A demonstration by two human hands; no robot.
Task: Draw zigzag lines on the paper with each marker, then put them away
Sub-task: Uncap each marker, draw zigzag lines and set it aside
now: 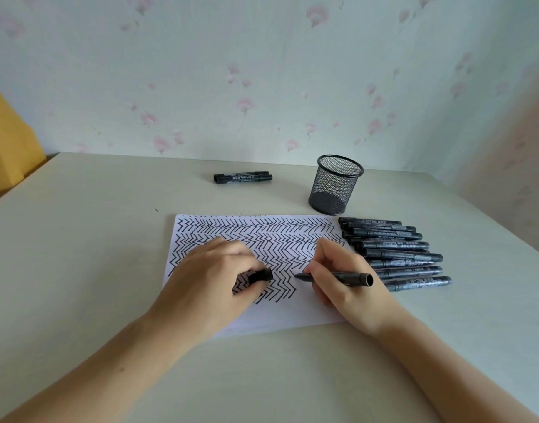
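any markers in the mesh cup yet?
No. The mesh cup looks empty; markers lie in a row beside the paper.

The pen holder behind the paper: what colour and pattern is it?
Black wire mesh pen holder, seen clearly in the head view.

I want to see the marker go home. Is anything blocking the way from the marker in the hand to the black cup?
Nothing visible does. The marker in the right hand has bare paper and table up to the mesh cup, whose top is open. The marker row lies aside, right.
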